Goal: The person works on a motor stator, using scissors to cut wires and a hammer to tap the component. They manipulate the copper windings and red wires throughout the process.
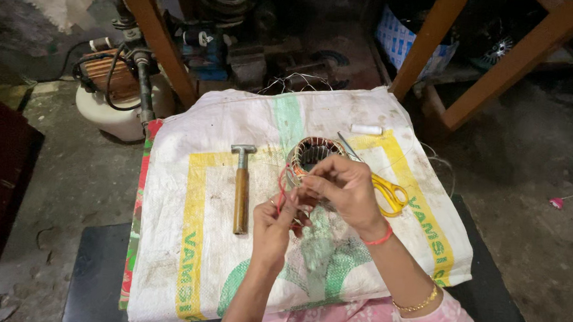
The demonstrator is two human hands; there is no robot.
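Nearest the camera, a pink patterned sleeve covers the right forearm, which carries a gold bangle and, closer to the wrist, a red thread band. That forearm rises from the near right edge toward the middle of the scene. The right hand is curled, knuckles up, with its fingertips pinched together on a thin red wire just at the near side of the stator. The left forearm comes up from the near centre, and the left hand sits just below and left of the right one, fingers bent and closed on the same red wire, which loops between the two hands.

The stator, a round ring wound with copper coils, rests on a white woven sack printed in yellow and green. It stands with its open bore facing up and slightly away, so its axis runs nearly vertical. The right hand hides its near rim.

Left of the hands lies a hammer with a wooden handle, its long axis running near to far, metal head at the far end. Yellow-handled scissors lie to the right, blades pointing far and left. A small white cylinder lies beyond them.
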